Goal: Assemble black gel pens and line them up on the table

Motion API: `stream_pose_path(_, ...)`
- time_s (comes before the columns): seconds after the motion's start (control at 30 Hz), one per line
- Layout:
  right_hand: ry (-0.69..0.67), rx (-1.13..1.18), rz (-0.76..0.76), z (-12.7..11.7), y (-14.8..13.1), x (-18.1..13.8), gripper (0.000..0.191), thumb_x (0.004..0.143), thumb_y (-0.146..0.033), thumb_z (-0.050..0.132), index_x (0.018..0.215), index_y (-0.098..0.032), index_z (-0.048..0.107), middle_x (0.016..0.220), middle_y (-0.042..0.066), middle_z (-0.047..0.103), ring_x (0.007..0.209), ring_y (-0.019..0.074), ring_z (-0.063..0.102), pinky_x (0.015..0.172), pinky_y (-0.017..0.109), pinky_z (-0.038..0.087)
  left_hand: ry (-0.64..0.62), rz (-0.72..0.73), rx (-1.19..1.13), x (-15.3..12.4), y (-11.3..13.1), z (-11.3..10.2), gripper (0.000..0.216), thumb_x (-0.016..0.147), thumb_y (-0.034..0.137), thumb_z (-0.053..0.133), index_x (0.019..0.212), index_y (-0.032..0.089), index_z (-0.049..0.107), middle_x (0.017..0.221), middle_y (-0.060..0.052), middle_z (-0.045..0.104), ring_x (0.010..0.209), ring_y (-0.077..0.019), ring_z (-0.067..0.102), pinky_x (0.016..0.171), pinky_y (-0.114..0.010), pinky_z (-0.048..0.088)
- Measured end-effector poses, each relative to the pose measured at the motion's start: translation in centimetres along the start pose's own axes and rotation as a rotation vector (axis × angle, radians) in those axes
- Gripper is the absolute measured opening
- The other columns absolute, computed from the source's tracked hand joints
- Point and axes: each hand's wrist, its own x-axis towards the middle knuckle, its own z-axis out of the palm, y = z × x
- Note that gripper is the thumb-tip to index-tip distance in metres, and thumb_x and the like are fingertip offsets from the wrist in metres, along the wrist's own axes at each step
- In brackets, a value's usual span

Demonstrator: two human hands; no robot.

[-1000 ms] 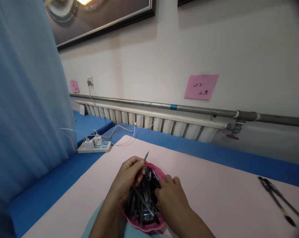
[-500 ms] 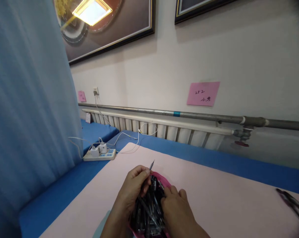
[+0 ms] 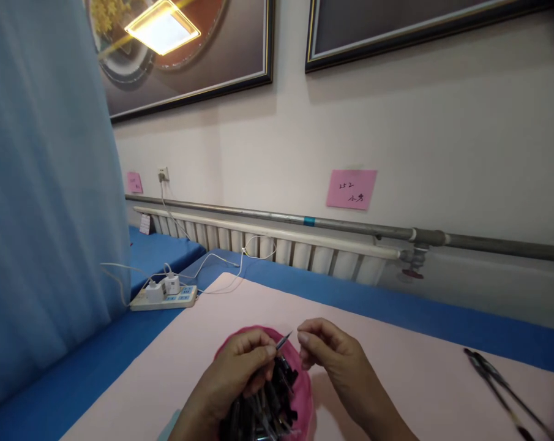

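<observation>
My left hand point(image 3: 240, 367) pinches a slim pen point(image 3: 283, 340), its pointed tip aimed up and to the right. Beneath that hand sits a pink container point(image 3: 306, 392) with a soft-looking rim. Inside it lie many black and clear pen parts point(image 3: 270, 407), partly covered by the left hand. Just right of the pen tip, my right hand point(image 3: 334, 361) has its thumb and index finger drawn together, the other fingers curled. Whether anything small is between them cannot be made out.
Two long thin dark tools point(image 3: 497, 383) lie on the pink sheet point(image 3: 396, 367) at the right. A power strip point(image 3: 164, 299) with chargers and white cables rests on the blue surface point(image 3: 97, 355) at the left. Behind run a radiator point(image 3: 277, 248) and a pipe point(image 3: 354, 225); a blue curtain point(image 3: 51, 184) hangs left.
My right hand has come up out of the pen parts to beside the pen tip. The pen in my left hand now tilts further right. The view has shifted slightly right.
</observation>
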Motion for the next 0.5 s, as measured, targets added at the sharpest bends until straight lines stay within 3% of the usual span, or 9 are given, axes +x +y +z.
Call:
stream_pose_path(0.1, 0.018, 0.083, -0.02, -0.38, 0.07, 0.06, 0.025, 0.065, -0.038, 0.07, 0.077, -0.017, 0.066, 0.055, -0.003, 0.06, 0.055, 0.0134, 0.053, 0.059, 0.027, 0.043, -0.034, -0.009, 0.006, -0.17, -0.08, 0.25, 0.019, 0.079, 0.034, 0.059, 0.076, 0.016, 0.053, 0.055, 0.004, 0.052, 0.035, -0.0017, 0.029, 0.037, -0.021, 0.011)
stream_pose_path(0.23, -0.073, 0.07, -0.011, -0.39, 0.07, -0.09, 0.019, 0.065, -0.034, 0.071, 0.075, -0.018, 0.069, 0.056, -0.002, 0.061, 0.057, 0.0133, 0.053, 0.061, 0.027, 0.043, -0.04, -0.005, 0.011, -0.23, 0.11, 0.32, 0.019, 0.079, 0.034, 0.058, 0.075, 0.017, 0.053, 0.056, 0.004, 0.052, 0.037, -0.0021, 0.03, 0.038, -0.022, 0.011)
stream_pose_path(0.5, -0.118, 0.066, -0.016, -0.43, -0.24, -0.18, 0.01, 0.066, -0.026, 0.069, 0.072, -0.018, 0.066, 0.056, -0.004, 0.059, 0.057, 0.0124, 0.053, 0.06, 0.026, 0.043, -0.066, -0.045, 0.009, -0.58, 0.49, 0.36, 0.019, 0.077, 0.034, 0.061, 0.073, 0.017, 0.054, 0.052, 0.004, 0.05, 0.035, -0.0021, 0.026, 0.038, -0.023, 0.009)
